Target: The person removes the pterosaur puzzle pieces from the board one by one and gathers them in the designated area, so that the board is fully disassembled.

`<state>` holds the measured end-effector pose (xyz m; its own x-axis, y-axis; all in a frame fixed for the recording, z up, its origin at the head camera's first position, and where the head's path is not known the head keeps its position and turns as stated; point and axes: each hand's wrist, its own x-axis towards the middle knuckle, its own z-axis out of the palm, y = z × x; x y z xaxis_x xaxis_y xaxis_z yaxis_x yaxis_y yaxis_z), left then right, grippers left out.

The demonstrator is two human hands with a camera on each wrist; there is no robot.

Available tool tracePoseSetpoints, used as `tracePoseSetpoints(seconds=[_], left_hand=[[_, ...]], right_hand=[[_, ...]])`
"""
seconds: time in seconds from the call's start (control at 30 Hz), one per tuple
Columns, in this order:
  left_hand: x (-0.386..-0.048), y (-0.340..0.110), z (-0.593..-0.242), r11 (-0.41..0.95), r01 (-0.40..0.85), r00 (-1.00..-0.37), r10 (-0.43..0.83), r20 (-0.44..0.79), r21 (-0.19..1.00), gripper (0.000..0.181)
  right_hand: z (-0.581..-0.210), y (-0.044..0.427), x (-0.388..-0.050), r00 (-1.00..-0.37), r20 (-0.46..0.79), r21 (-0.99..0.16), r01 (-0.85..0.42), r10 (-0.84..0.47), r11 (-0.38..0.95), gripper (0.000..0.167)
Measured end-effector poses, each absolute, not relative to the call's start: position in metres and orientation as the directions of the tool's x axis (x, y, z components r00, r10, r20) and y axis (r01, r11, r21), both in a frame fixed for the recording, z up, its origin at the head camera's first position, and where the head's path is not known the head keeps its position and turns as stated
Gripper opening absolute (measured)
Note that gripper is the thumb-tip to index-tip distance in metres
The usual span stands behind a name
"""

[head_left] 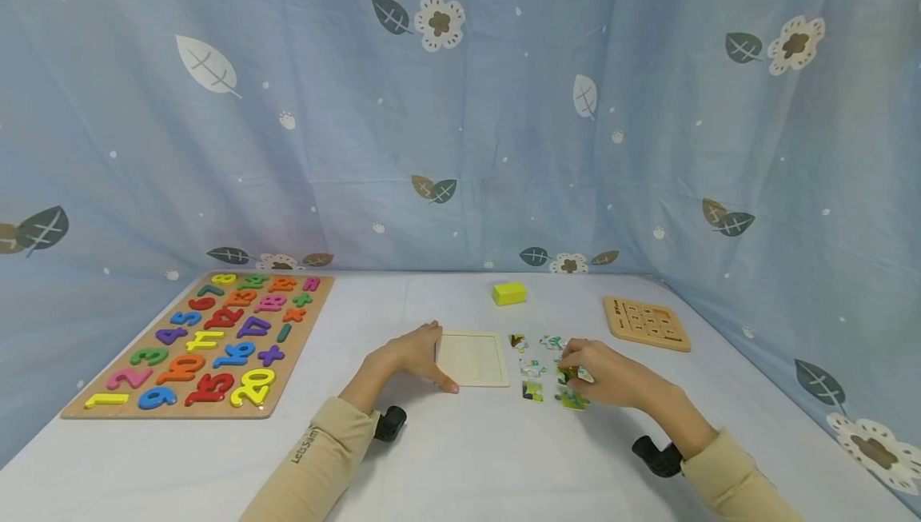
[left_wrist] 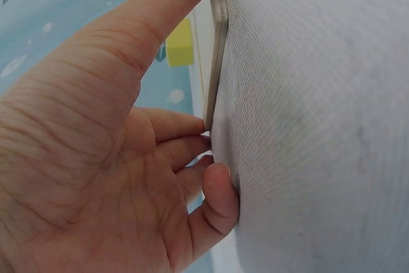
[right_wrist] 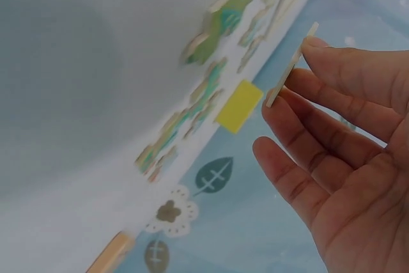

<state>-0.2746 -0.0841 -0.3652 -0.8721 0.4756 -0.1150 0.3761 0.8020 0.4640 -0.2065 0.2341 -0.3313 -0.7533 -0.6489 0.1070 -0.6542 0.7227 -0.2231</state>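
Observation:
A shallow square wooden puzzle tray point(head_left: 472, 360) with a pale inner panel lies flat on the table in the head view. My left hand point(head_left: 412, 352) spans its left side, holding it between thumb and fingers; the left wrist view shows the thumb and index finger at two corners of the tray point(left_wrist: 218, 55). To the right, my right hand point(head_left: 608, 374) pinches a thin jigsaw piece point(right_wrist: 291, 71) between thumb and fingertips, raised off the cloth. Several loose green-and-white jigsaw pieces point(head_left: 532, 390) lie between the tray and the right hand.
A yellow block point(head_left: 508, 293) sits behind the tray. The wooden number slide puzzle point(head_left: 647, 324) lies at the back right. On the left is a large board of coloured numbers point(head_left: 295, 346). A blue patterned curtain point(head_left: 460, 122) hangs behind the white-covered table.

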Motion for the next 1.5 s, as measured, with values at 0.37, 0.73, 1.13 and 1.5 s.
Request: tracePoseSetpoints(seconds=[0.37, 0.73, 1.13, 1.5], left_hand=[[-0.277, -0.084, -0.366, 0.795, 0.369, -0.873, 0.475, -0.113, 0.482, 0.097], [-0.277, -0.085, -0.367, 0.798, 0.369, -0.872, 0.475, -0.121, 0.476, 0.104], [-0.278, -0.085, -0.367, 0.801, 0.375, -0.869, 0.479, -0.123, 0.466, 0.106], [-0.277, -0.086, -0.366, 0.798, 0.379, -0.866, 0.485, -0.125, 0.469, 0.107]], right_hand=[[-0.337, 0.260, -0.198, -0.763, 0.089, -0.224, -0.642, -0.640, 0.734, 0.019], [-0.346, 0.270, -0.195, -0.771, 0.082, -0.200, -0.633, -0.631, 0.748, 0.023], [-0.351, 0.272, -0.193, -0.770, 0.053, -0.199, -0.632, -0.636, 0.749, 0.024], [-0.354, 0.272, -0.193, -0.767, 0.083, -0.186, -0.640, -0.637, 0.746, 0.022]])
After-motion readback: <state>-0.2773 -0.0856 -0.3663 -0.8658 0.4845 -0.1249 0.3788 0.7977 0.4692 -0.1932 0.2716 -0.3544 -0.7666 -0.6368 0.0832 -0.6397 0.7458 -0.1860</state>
